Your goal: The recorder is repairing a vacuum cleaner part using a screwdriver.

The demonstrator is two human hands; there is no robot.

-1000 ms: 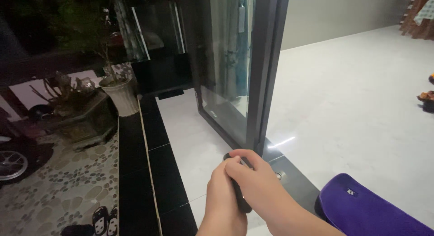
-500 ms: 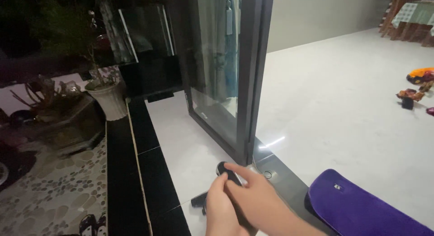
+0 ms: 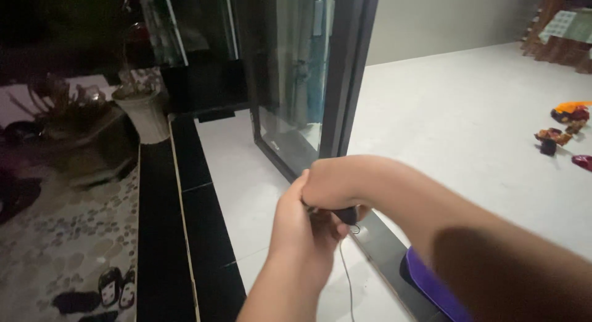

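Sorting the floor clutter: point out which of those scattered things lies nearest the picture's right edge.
The dark red piece cut off by the right edge; the small dark one and the orange-topped one lie farther left.

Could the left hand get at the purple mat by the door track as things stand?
Probably not directly: the left hand is closed with the right hand around a small black object, and the right forearm lies across the purple mat, covering most of it.

Two bare forearms, sleeveless as far as visible, ending in a left hand (image 3: 305,232) and right hand (image 3: 336,183) without rings or gloves.
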